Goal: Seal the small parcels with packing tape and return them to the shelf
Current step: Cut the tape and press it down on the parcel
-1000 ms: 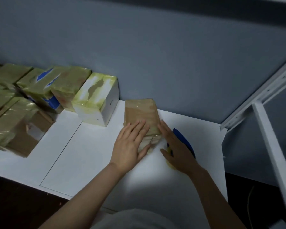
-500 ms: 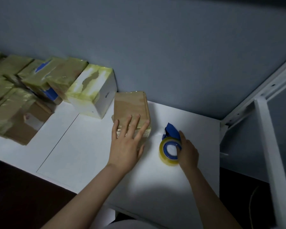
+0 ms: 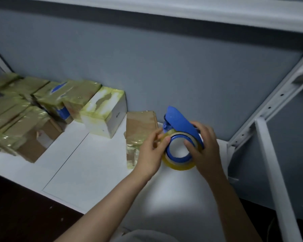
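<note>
Glossy yellowish tape roll (image 3: pixel 179 165) on blue plastic dispenser (image 3: pixel 179 119); brown cardboard parcel (image 3: pixel 140 125) under shiny film; matt white shelf (image 3: pixel 94 172).

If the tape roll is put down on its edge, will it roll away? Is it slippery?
Probably not far: the tape roll is round, but its blue dispenser sticks out and should stop it. Its glossy surface may be slick.

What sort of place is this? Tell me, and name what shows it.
Probably a parcel packing or storage spot on metal shelving: taped parcels lined along the wall, a perforated white upright, and a tape dispenser.
</note>
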